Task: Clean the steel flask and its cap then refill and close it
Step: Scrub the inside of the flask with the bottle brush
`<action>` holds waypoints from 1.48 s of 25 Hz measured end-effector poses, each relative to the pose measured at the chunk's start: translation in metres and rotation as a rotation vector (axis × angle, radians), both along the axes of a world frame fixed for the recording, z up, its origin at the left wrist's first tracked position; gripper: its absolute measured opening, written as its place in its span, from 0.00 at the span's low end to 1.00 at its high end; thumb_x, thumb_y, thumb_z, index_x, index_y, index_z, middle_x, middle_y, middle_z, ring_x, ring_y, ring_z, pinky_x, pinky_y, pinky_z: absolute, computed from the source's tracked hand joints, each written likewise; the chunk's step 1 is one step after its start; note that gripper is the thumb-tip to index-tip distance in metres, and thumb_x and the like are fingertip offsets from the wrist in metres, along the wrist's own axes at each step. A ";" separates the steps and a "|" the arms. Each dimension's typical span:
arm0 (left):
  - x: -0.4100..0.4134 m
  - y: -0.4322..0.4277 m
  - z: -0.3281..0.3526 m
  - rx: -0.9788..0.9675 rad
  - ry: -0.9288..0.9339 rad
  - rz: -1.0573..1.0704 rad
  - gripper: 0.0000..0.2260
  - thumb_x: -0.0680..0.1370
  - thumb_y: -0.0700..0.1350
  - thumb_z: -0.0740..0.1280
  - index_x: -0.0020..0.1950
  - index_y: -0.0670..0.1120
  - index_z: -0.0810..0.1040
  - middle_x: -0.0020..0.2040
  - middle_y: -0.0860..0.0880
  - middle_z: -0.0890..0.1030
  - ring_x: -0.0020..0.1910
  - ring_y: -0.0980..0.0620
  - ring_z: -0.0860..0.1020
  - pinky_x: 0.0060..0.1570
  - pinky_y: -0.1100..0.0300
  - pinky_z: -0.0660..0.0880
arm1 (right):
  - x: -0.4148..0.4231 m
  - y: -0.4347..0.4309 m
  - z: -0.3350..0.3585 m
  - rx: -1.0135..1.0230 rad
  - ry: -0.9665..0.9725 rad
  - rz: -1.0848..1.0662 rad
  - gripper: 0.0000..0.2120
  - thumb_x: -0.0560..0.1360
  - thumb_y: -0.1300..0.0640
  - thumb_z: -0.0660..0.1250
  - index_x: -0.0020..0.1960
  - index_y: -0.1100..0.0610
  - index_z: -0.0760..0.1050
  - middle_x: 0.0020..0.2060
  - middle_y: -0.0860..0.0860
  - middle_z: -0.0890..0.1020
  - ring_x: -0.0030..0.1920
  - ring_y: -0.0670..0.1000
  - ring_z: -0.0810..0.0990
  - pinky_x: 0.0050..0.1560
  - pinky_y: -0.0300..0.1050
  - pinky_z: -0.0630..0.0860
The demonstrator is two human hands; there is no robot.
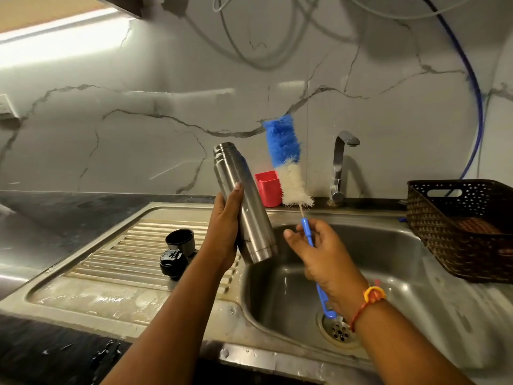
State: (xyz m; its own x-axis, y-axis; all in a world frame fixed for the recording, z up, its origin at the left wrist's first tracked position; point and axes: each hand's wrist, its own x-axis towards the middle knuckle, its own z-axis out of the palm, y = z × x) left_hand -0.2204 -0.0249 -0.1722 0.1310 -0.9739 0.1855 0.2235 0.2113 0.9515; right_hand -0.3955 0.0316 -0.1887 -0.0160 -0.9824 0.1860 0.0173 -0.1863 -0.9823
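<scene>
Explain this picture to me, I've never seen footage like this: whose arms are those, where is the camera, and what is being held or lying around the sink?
There is no machine here. One camera worn on a person's head looks forward and down, so the two arms reaching in belong to the wearer. The left hand grips a steel flask, uncapped, mouth up and tilted, at the edge of the sink. The right hand holds a bottle brush by its blue handle, bristles pointing up, outside the flask. On the ribbed drainboard lie a black cup-shaped cap and a black stopper. At the back stand a red cup and the tap, with no water visibly running. A dark woven basket sits to the right.
</scene>
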 end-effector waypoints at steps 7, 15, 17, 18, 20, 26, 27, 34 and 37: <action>-0.022 0.007 -0.005 0.141 -0.071 -0.178 0.33 0.72 0.65 0.67 0.70 0.49 0.66 0.60 0.40 0.81 0.52 0.45 0.85 0.49 0.49 0.83 | 0.010 -0.011 -0.011 -0.053 -0.135 0.110 0.25 0.65 0.53 0.78 0.57 0.53 0.71 0.51 0.59 0.84 0.49 0.58 0.85 0.47 0.53 0.82; -0.010 0.005 -0.012 0.082 -0.162 -0.473 0.41 0.68 0.45 0.80 0.74 0.69 0.66 0.65 0.44 0.79 0.63 0.40 0.80 0.59 0.38 0.80 | 0.002 -0.019 -0.011 0.007 -0.247 0.059 0.23 0.71 0.54 0.76 0.62 0.51 0.69 0.48 0.56 0.85 0.38 0.50 0.85 0.35 0.45 0.80; -0.009 0.005 -0.011 0.056 -0.180 -0.377 0.41 0.66 0.45 0.81 0.74 0.62 0.68 0.61 0.43 0.81 0.59 0.39 0.82 0.55 0.41 0.82 | 0.002 -0.017 -0.007 0.023 -0.274 0.034 0.21 0.72 0.55 0.75 0.60 0.54 0.70 0.43 0.54 0.85 0.27 0.43 0.78 0.26 0.37 0.72; -0.008 0.005 -0.009 0.058 -0.183 -0.310 0.39 0.65 0.46 0.81 0.73 0.57 0.69 0.62 0.42 0.80 0.58 0.39 0.82 0.51 0.44 0.83 | -0.001 -0.018 -0.005 0.025 -0.276 0.010 0.20 0.73 0.55 0.74 0.60 0.54 0.70 0.39 0.50 0.84 0.24 0.43 0.73 0.24 0.37 0.69; -0.003 0.003 -0.008 0.069 -0.193 -0.209 0.37 0.63 0.50 0.79 0.69 0.52 0.71 0.64 0.42 0.77 0.58 0.40 0.81 0.46 0.48 0.83 | -0.010 -0.023 -0.002 0.012 -0.267 -0.042 0.18 0.73 0.53 0.74 0.59 0.53 0.71 0.33 0.45 0.80 0.23 0.44 0.67 0.23 0.39 0.66; 0.001 0.005 -0.011 0.029 -0.388 -0.294 0.34 0.64 0.47 0.82 0.68 0.57 0.75 0.61 0.49 0.78 0.58 0.44 0.79 0.48 0.48 0.84 | -0.018 -0.023 0.005 -0.075 -0.313 -0.180 0.22 0.72 0.54 0.75 0.59 0.56 0.68 0.27 0.42 0.78 0.23 0.42 0.67 0.22 0.38 0.65; 0.000 0.004 -0.012 0.008 -0.435 -0.319 0.35 0.63 0.47 0.83 0.67 0.59 0.76 0.61 0.50 0.78 0.59 0.45 0.79 0.51 0.48 0.83 | -0.020 -0.022 0.007 -0.080 -0.350 -0.211 0.23 0.72 0.54 0.76 0.59 0.56 0.67 0.28 0.43 0.79 0.24 0.43 0.68 0.23 0.38 0.65; -0.004 0.003 -0.015 -0.017 -0.611 -0.494 0.42 0.58 0.47 0.83 0.69 0.68 0.73 0.66 0.51 0.74 0.63 0.48 0.76 0.58 0.50 0.82 | -0.032 -0.024 0.009 0.031 -0.513 -0.310 0.30 0.68 0.53 0.78 0.63 0.56 0.66 0.42 0.55 0.76 0.27 0.46 0.68 0.25 0.39 0.70; 0.002 0.004 -0.013 -0.062 -0.394 -0.374 0.36 0.58 0.45 0.82 0.65 0.59 0.78 0.63 0.46 0.75 0.60 0.43 0.78 0.50 0.52 0.83 | -0.033 -0.025 0.008 0.005 -0.506 -0.299 0.29 0.69 0.54 0.78 0.63 0.55 0.66 0.38 0.52 0.76 0.25 0.45 0.67 0.24 0.39 0.69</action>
State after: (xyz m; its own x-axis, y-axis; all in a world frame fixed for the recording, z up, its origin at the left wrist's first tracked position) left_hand -0.2181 -0.0212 -0.1847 -0.3131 -0.9264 0.2089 -0.0770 0.2440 0.9667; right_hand -0.4285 0.0066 -0.1811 -0.3782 -0.9224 0.0786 0.4318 -0.2509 -0.8663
